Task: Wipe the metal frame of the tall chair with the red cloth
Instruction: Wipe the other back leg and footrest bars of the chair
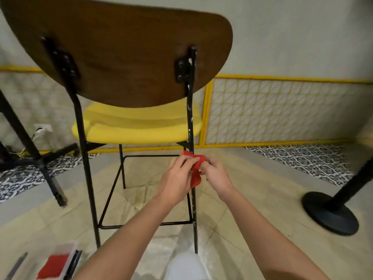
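Note:
The tall chair stands in front of me, seen from behind: brown wooden backrest, yellow seat and a black metal frame. Its right rear leg carries white specks. The red cloth is bunched around that leg just below the seat. My left hand grips the cloth from the left. From the right, my right hand pinches the same cloth. The leg behind the cloth is hidden. The left rear leg is untouched.
A black table base stands on the floor at right. Black legs of other furniture stand at left. A clear box holding something red sits at the bottom left. The wall with yellow trim runs behind the chair.

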A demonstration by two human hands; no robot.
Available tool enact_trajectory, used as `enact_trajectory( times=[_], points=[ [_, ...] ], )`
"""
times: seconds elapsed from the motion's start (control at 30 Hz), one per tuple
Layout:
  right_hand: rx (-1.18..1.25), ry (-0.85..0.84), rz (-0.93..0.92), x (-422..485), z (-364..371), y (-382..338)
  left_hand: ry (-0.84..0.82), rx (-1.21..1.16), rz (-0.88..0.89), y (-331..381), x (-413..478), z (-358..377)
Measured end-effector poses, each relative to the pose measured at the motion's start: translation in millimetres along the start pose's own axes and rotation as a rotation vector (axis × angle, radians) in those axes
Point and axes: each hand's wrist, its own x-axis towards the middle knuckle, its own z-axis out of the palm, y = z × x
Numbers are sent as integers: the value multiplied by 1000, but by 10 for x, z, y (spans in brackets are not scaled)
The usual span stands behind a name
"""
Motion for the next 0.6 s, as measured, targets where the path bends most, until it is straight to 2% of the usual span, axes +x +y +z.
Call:
enact_trajectory(
  times=[0.1,0.23,0.3,0.43,0.53,0.6],
  points=[
    [184,34,-19,-46,-38,-304,55,16,50,129,231,-240],
    [259,45,-190,-73,-60,-722,78,-51,66,321,555,-633],
    [259,65,-269,-45,-78,-880,78,-154,-3,393,691,-783],
    [326,58,-421,9,-92,-1243,181,-390,-223,503,987,-1071],
    [343,73,-503,77,-89,-1432,87,-661,-437,505,1190,-1211],
    [352,85,-542,152,-100,-1532,60,-654,-450,461,1327,-1252]
  ],
)
